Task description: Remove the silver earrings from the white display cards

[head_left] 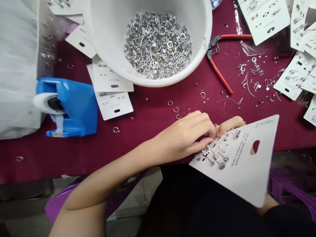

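Nearest, a white earring card (244,168) tilts over the edge of the bench (153,112), the left hand (189,135) pinching its side. The right hand (230,124) is mostly hidden behind it, its grip unclear; beyond, a white bowl (108,42) holds metal earring pieces (159,46).

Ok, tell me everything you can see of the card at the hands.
The card is off-white, flat, apparently cardboard, with rounded corners, dark print and an oval hang slot. Silver-coloured studs stick out from it, beside a ring. It is tilted, over the near edge of the maroon table. The left hand's fingertips are at its far edge; the right hand is partly hidden behind it. Exact grip is unclear.
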Demonstrator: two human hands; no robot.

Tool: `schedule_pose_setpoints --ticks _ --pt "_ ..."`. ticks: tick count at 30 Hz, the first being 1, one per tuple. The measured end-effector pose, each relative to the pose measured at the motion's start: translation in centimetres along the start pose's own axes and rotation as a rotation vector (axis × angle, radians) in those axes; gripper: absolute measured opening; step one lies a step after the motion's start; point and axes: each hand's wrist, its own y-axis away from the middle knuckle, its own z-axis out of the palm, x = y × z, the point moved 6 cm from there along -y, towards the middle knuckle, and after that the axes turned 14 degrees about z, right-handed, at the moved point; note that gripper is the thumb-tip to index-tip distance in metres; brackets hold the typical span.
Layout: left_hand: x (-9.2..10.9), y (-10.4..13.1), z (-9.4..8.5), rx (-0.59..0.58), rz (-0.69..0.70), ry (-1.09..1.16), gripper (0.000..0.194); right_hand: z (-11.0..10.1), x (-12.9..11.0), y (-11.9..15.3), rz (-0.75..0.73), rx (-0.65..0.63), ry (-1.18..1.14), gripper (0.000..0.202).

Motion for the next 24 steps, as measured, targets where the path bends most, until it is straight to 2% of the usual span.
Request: schedule_pose_setpoints --ticks 3,8,10,14,20,24 --pt "-0.1 0.0 0.0 -0.042 0.001 -0.007 0.008 0.3 -1.1 -0.1 -0.047 -0.050 -0.059 0.032" --pt "-0.2 0.1 0.2 -0.045 -0.017 0.016 0.009 0.6 -2.4 -0.5 -0.035 -0.153 -0.027 0.042" --pt "-0.3 0.1 0.3 -0.012 -0.036 0.046 0.009 0.5 -2.5 -0.4 0.023 -0.125 -0.007 0.043" --pt "-0.6 0.3 0.4 0.065 -0.091 0.164 0.006 0.0 -2.1 0.2 0.094 0.022 -0.022 0.036" --pt "-1.4 0.4 0.7 0.106 -0.222 0.309 0.008 0.1 -0.7 0.1 0.073 -0.063 0.006 0.020" --pt "-1.6 0.4 0.5 0.189 -0.241 0.372 0.008 -0.3 -0.4 0.5 0.115 0.020 -0.020 0.020"
